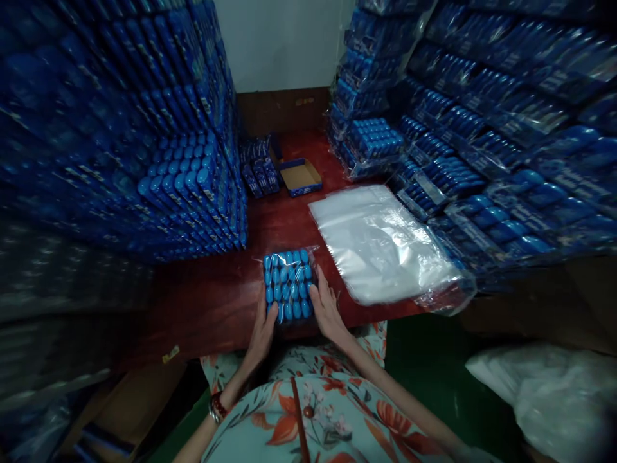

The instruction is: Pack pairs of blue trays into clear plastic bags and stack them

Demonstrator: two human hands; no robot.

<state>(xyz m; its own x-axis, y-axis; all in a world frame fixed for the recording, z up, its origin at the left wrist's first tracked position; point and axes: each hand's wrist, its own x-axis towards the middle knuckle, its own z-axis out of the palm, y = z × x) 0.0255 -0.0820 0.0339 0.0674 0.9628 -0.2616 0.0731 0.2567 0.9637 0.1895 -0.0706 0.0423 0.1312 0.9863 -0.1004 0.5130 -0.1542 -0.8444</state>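
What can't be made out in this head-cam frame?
All head view:
Wrapped blue pack: underside, hidden by its own top.
Tall left stack: print too small; upper end cut by top edge.
Flat plastic bags: count, hidden by overlap.
White bundle: rest cut by right edge.

A pack (pixel 289 283) lies at the near edge of the table (pixel 202 302), between the two hands: the left hand (pixel 264 325) at its left side, the right hand (pixel 328 310) at its right. Left of the hands and farther off rises a tall stack (pixel 178 173). Straight beyond the hands, well apart from them, stand small boxes (pixel 260 170), with an open tray (pixel 301 177) just to their right and a wall (pixel 284 45) behind. Right of the hands, plastic bags (pixel 376 244) lie flat, reaching past the table's edge; beyond and right of these, piled packs (pixel 482 148) extend. A paper scrap (pixel 170 354) lies left of the hands, nearer the body.
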